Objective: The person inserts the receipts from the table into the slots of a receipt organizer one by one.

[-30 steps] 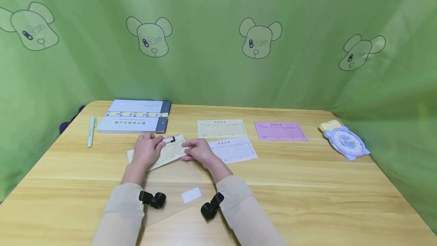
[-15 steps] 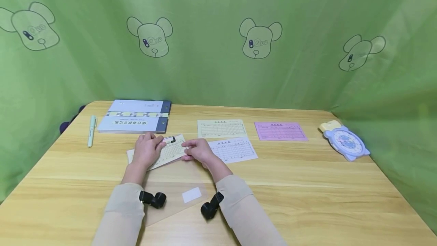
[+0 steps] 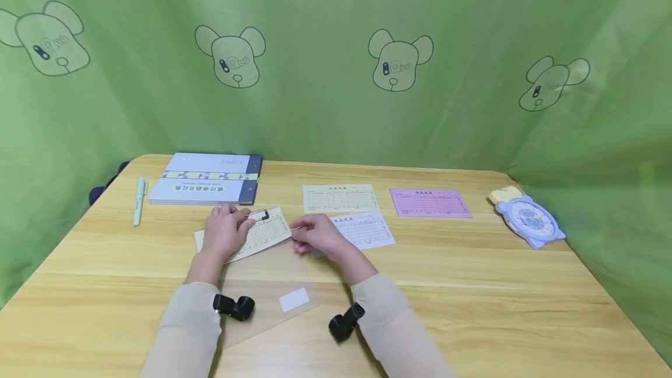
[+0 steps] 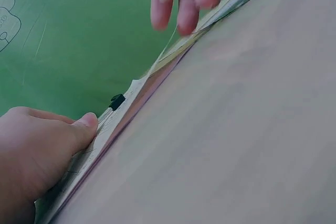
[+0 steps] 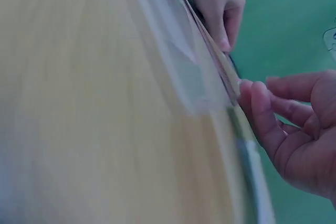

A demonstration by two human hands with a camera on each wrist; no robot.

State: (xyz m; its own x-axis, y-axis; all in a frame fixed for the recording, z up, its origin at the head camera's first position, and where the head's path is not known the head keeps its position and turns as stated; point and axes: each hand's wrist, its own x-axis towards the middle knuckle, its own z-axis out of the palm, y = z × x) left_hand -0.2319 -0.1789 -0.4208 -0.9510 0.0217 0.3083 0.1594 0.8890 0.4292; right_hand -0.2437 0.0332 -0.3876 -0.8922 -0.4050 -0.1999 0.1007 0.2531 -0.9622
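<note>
A cream printed form (image 3: 268,233) lies at the head of a clear pinkish clipboard (image 3: 252,314) with a white label. My left hand (image 3: 223,233) grips the clipboard's metal clip (image 3: 265,214) at its black-ended top, with the thumb over the form. A pink edge shows beneath the cream sheet. My right hand (image 3: 322,234) is just beside the form's right corner, fingers loosely bent and holding nothing visible. In the right wrist view its fingertips (image 5: 257,95) are close to the sheet's edge; I cannot tell whether they touch.
A white form (image 3: 362,229) lies partly behind my right hand, with a pale green form (image 3: 340,198) beyond it. A pink form (image 3: 430,202) and a blue clock-like dial (image 3: 531,219) are farther right. A blue-white ledger (image 3: 206,179) and mint pen (image 3: 139,202) lie left.
My right hand has let go of the form's right edge and moved a little to the right. My left hand has stayed in place on the clip.
</note>
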